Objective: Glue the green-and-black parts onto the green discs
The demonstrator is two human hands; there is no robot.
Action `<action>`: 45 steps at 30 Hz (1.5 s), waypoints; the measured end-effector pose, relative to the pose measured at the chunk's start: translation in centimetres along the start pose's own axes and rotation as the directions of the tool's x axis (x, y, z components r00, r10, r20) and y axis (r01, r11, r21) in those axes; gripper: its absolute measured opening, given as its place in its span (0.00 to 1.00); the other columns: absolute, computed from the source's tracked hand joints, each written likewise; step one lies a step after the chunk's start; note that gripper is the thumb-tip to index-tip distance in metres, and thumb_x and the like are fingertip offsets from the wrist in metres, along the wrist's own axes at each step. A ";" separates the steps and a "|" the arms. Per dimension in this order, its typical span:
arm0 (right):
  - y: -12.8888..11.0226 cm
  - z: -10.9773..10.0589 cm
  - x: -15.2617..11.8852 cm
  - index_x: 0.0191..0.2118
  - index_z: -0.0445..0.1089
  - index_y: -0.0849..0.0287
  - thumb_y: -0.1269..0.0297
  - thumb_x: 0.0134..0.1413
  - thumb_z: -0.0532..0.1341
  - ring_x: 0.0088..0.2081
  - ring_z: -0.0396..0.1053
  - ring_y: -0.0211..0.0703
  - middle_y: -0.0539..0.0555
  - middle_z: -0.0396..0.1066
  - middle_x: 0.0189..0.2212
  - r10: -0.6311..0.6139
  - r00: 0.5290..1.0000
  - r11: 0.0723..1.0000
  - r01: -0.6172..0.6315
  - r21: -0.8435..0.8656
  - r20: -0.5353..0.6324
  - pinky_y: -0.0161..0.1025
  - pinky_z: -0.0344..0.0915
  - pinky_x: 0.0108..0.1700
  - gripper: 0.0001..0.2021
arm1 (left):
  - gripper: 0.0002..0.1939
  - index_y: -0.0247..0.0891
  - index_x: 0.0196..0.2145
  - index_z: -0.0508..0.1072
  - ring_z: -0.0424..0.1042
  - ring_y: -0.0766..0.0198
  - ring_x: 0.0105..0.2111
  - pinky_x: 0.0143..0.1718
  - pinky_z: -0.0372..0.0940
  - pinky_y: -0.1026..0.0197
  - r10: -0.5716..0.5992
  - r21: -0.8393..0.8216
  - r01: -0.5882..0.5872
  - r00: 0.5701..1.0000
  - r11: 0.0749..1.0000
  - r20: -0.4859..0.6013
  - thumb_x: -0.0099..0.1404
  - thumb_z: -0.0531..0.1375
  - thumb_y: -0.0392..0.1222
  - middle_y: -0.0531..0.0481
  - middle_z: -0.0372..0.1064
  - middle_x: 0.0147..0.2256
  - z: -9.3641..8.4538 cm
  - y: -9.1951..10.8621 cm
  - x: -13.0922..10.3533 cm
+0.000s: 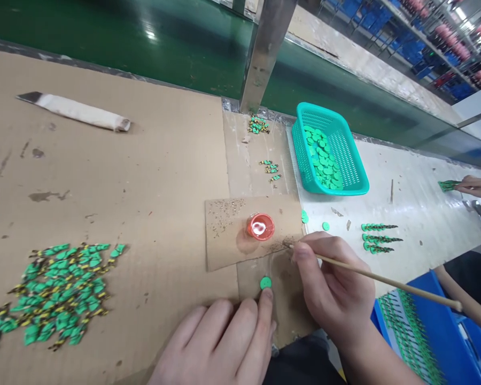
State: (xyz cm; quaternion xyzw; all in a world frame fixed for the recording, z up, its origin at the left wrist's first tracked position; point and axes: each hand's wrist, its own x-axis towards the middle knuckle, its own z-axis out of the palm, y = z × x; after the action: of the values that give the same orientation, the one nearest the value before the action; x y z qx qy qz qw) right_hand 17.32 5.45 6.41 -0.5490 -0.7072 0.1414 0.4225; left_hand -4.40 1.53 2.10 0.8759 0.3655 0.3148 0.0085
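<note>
My left hand [232, 342] is at the front of the bench, its fingers curled close together. Its index fingertip presses on the edge of a small green disc [265, 282]; the thumb is mostly hidden. A thin wooden stick [388, 280] is gripped in my right hand [336, 283] like a pen, its dark tip touching a cardboard piece [220, 256] among brown specks. Beyond both hands a small red cup [261, 226] with whitish, shiny contents stands on that cardboard. Two loose green discs, one [325, 226] farther right, lie just past my right hand.
A teal basket [355, 160] of green discs stands at the back. Green-and-yellow pieces [60, 289] are heaped at left, below a wrapped blade [80, 112]. Three stacked strips [380, 238] lie at right, near a blue bin [436, 310] and another person's hand [476, 187]. A metal post [264, 59] rises behind.
</note>
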 end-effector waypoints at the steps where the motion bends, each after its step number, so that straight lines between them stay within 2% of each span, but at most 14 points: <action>1: 0.0 -0.1 -0.1 0.43 0.73 0.55 0.79 0.73 0.65 0.33 0.76 0.40 0.49 0.77 0.33 -0.007 1.000 1.000 0.007 0.017 -0.014 0.40 0.74 0.36 0.10 | 0.20 0.30 0.60 0.81 0.68 0.58 0.36 0.38 0.59 0.48 0.001 -0.005 -0.001 1.000 1.000 0.000 0.72 0.71 0.36 0.50 0.79 0.41 0.0 0.0 -0.1; 6: -0.8 -1.0 -2.3 0.50 0.74 0.55 0.82 0.70 0.64 0.39 0.81 0.44 0.52 0.80 0.37 -0.002 0.997 0.998 0.007 0.067 -0.075 0.43 0.81 0.41 0.14 | 0.20 0.29 0.61 0.81 0.68 0.56 0.37 0.38 0.59 0.47 0.039 -0.002 -0.039 0.998 0.999 0.052 0.74 0.70 0.37 0.49 0.80 0.43 -0.3 -0.2 -0.2; 8: -1.3 -1.3 -3.5 0.53 0.74 0.57 0.83 0.69 0.63 0.39 0.81 0.45 0.54 0.81 0.38 -0.020 1.000 0.997 0.021 0.078 -0.023 0.43 0.82 0.41 0.16 | 0.18 0.31 0.60 0.82 0.71 0.55 0.38 0.39 0.59 0.47 0.059 -0.012 -0.059 0.994 0.998 0.091 0.76 0.67 0.37 0.48 0.82 0.45 -0.5 -0.3 -0.3; 11: -2.1 -1.3 -4.6 0.53 0.73 0.59 0.84 0.68 0.62 0.36 0.80 0.43 0.55 0.80 0.37 -0.069 0.993 0.996 0.062 0.068 0.097 0.41 0.82 0.38 0.16 | 0.12 0.37 0.53 0.84 0.74 0.54 0.40 0.40 0.59 0.46 0.077 -0.040 -0.072 0.986 0.997 0.145 0.79 0.61 0.36 0.49 0.83 0.47 -0.6 -0.6 -0.2; 15: -2.6 -0.8 -4.9 0.50 0.72 0.58 0.83 0.69 0.61 0.35 0.80 0.43 0.55 0.80 0.36 -0.056 0.986 0.997 0.046 0.065 0.155 0.40 0.81 0.38 0.13 | 0.18 0.39 0.51 0.85 0.75 0.55 0.39 0.38 0.57 0.46 0.115 -0.064 -0.105 0.977 0.992 0.179 0.82 0.54 0.35 0.49 0.84 0.46 -0.7 -0.9 0.1; 23: -2.5 -0.8 -5.1 0.51 0.70 0.56 0.81 0.72 0.61 0.37 0.80 0.42 0.55 0.81 0.37 0.002 0.986 0.998 -0.012 0.058 0.166 0.40 0.81 0.40 0.12 | 0.16 0.36 0.50 0.86 0.76 0.54 0.41 0.44 0.60 0.46 0.112 -0.068 -0.104 0.986 0.992 0.124 0.82 0.56 0.34 0.48 0.85 0.46 -0.8 -0.9 -0.1; 29: -2.6 -0.9 -5.2 0.51 0.70 0.56 0.81 0.71 0.62 0.38 0.80 0.42 0.55 0.81 0.38 0.015 0.983 0.998 -0.027 0.062 0.184 0.39 0.82 0.41 0.13 | 0.15 0.35 0.49 0.85 0.75 0.55 0.40 0.44 0.61 0.46 0.109 -0.078 -0.102 0.990 0.992 0.094 0.82 0.57 0.33 0.48 0.85 0.45 -0.8 -1.1 0.1; 36: -2.5 -0.7 -5.0 0.51 0.71 0.56 0.82 0.70 0.62 0.38 0.80 0.42 0.55 0.80 0.38 0.016 0.983 0.997 -0.030 0.069 0.184 0.39 0.82 0.41 0.13 | 0.15 0.35 0.47 0.85 0.75 0.53 0.41 0.45 0.61 0.46 0.107 -0.082 -0.101 0.991 0.991 0.077 0.81 0.57 0.32 0.47 0.85 0.47 -0.8 -1.0 0.1; 40: -2.4 -0.6 -4.8 0.52 0.71 0.57 0.83 0.70 0.62 0.37 0.80 0.42 0.54 0.80 0.37 0.013 0.985 0.997 -0.026 0.074 0.170 0.40 0.82 0.40 0.14 | 0.15 0.34 0.47 0.85 0.75 0.54 0.40 0.44 0.60 0.46 0.095 -0.092 -0.088 0.993 0.992 0.075 0.81 0.57 0.32 0.47 0.84 0.45 -0.8 -1.0 0.1; 43: -2.3 -0.3 -5.2 0.54 0.72 0.56 0.81 0.72 0.62 0.36 0.80 0.44 0.54 0.80 0.37 0.011 0.995 0.995 -0.021 0.102 0.103 0.42 0.82 0.38 0.14 | 0.12 0.34 0.48 0.85 0.75 0.54 0.40 0.43 0.60 0.46 0.082 -0.086 -0.076 0.994 0.993 0.071 0.80 0.60 0.32 0.47 0.84 0.44 -0.7 -0.8 0.1; 45: -2.1 -0.1 -5.6 0.56 0.73 0.56 0.78 0.75 0.61 0.37 0.81 0.45 0.54 0.80 0.37 0.017 1.000 0.985 -0.017 0.173 0.002 0.44 0.83 0.37 0.12 | 0.10 0.35 0.49 0.84 0.75 0.53 0.41 0.43 0.60 0.46 0.087 -0.085 -0.080 0.992 0.993 0.090 0.79 0.61 0.33 0.48 0.84 0.44 -0.8 -0.7 0.2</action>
State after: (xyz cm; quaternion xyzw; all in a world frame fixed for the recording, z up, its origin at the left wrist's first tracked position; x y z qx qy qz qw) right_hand 16.27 -0.36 5.42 -0.5164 -0.6876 0.2060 0.4670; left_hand -5.18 2.03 2.63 0.9032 0.3147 0.2879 0.0480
